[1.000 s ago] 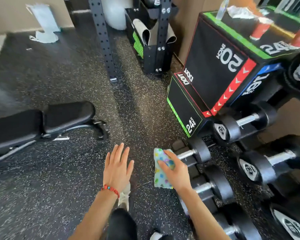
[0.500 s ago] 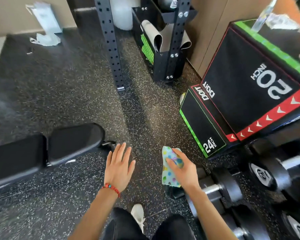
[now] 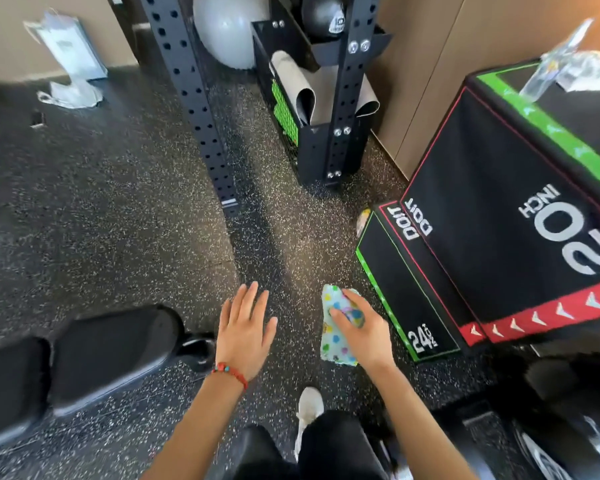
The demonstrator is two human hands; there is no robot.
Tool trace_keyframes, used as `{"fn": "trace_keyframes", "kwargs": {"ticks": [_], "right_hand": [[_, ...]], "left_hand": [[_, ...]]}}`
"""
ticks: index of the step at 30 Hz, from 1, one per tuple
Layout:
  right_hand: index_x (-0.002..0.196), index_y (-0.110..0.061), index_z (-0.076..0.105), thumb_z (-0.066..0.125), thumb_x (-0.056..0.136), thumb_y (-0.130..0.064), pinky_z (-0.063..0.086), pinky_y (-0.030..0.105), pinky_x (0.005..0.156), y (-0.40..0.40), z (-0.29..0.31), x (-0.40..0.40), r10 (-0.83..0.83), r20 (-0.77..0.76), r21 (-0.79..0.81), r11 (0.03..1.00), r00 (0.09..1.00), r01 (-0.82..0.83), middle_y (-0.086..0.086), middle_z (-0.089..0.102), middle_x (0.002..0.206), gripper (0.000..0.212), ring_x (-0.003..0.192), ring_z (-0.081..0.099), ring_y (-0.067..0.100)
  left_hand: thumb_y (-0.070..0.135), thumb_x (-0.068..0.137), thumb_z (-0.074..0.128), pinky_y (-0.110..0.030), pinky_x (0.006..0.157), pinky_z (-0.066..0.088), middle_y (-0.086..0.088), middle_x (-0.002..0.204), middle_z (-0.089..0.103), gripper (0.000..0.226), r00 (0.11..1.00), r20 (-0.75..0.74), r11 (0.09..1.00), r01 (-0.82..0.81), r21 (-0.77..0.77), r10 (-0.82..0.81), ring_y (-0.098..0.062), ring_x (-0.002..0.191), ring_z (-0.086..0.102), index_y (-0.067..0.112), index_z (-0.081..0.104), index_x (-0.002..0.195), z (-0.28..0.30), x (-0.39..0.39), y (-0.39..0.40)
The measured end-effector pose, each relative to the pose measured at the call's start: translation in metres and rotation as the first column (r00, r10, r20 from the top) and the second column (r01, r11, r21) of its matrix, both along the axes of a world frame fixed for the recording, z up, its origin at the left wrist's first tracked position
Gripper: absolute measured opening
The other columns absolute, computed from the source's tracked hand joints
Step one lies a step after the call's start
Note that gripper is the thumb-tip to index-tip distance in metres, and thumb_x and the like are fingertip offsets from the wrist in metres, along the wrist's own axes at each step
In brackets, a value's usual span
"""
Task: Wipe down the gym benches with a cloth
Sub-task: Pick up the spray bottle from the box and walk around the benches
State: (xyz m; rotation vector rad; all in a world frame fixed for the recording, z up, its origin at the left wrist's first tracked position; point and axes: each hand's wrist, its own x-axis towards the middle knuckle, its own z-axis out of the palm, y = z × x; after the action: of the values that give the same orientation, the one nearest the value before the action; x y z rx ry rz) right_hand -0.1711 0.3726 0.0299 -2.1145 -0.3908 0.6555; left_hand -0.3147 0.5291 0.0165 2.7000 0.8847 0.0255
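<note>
A single head-worn view looks steeply down and forward from standing height; floor (image 3: 84, 202) fills it, near hands low, far wall at top.

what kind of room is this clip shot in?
Most likely a gym, perhaps a small or home one. A padded bench sits on speckled rubber flooring, a plyo box marked 20 and 24 inch stands at right, and a perforated steel rack upright with an exercise ball behind it.

You stand on speckled black rubber floor (image 3: 101, 202), tan wall (image 3: 430, 64) at one o'clock, black rack upright (image 3: 187, 98) at twelve, plyo box (image 3: 499, 220) at three.
</note>
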Motion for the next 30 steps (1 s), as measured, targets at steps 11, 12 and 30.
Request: {"fn": "trace_keyframes", "kwargs": {"ticks": [11,12,30], "right_hand": [[0.124,-0.032,0.054,0.066,0.083,-0.036,0.057,0.030,0.072,0.051,0.015,0.132,-0.141,-0.022,0.057,0.988,0.990,0.142,-0.009,0.064,0.097,0.043,0.082,0.065,0.008],[0.124,-0.032,0.054,0.066,0.083,-0.036,0.057,0.029,0.072,0.055,0.016,0.141,-0.167,-0.018,0.062,0.984,0.986,0.167,-0.012,0.063,0.096,0.043,0.082,0.065,0.006],[0.117,-0.029,0.060,0.068,0.082,-0.028,0.043,0.002,0.064,0.089,0.036,0.302,-0.794,-0.020,0.179,0.595,0.608,0.783,-0.008,0.064,0.108,0.036,0.085,0.060,0.003]], "left_hand": [[0.047,0.099,0.005,-0.054,0.100,0.032,-0.016,0.136,0.051,0.071,0.994,0.004,0.994,0.106,0.026,-0.107,-0.035,0.126,0.047,0.006,0.057,0.125,0.013,0.147,0.062],[0.047,0.099,0.005,-0.054,0.099,0.033,-0.016,0.135,0.051,0.071,0.992,0.006,0.992,0.125,0.032,-0.125,-0.035,0.126,0.047,0.006,0.057,0.125,0.014,0.161,0.069],[0.038,0.092,0.031,-0.056,0.098,0.039,-0.018,0.137,0.050,0.053,0.722,0.108,0.729,0.668,0.152,-0.684,-0.036,0.127,0.046,0.005,0.056,0.125,0.041,0.450,0.143]]}}
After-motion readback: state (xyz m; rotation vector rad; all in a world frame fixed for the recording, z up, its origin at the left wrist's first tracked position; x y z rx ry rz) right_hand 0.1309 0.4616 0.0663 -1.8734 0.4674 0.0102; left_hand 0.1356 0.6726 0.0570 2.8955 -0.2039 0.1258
